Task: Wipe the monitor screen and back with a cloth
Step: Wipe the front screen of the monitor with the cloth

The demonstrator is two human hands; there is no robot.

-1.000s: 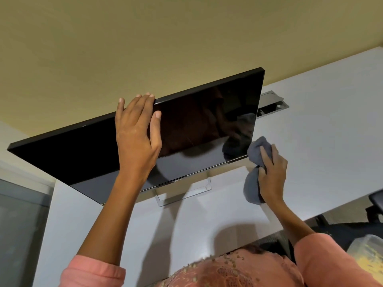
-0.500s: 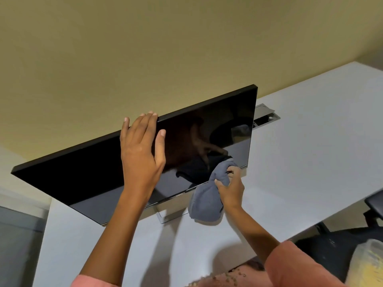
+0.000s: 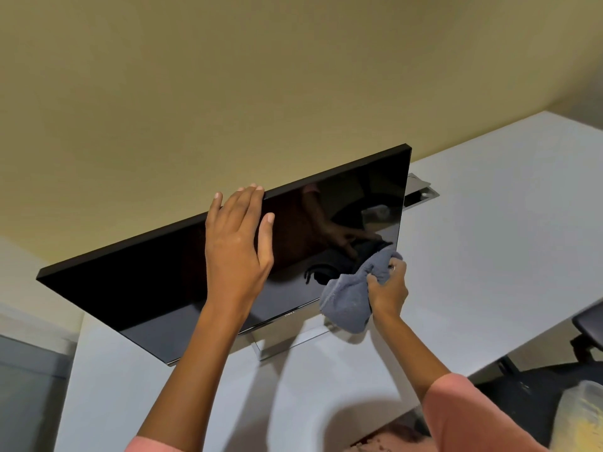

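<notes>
cloth [image 3: 350,296] bunched in right grip [image 3: 388,288], on monitor [image 3: 146,282] | left grip [image 3: 236,246] spread flat

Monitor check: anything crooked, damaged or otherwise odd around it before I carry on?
No damage shows. The monitor slants, but the desk slants too, so that looks like head tilt. Left hand lies flat on the screen, a possible smudge source. Right hand holds the cloth at the lower right corner.
</notes>
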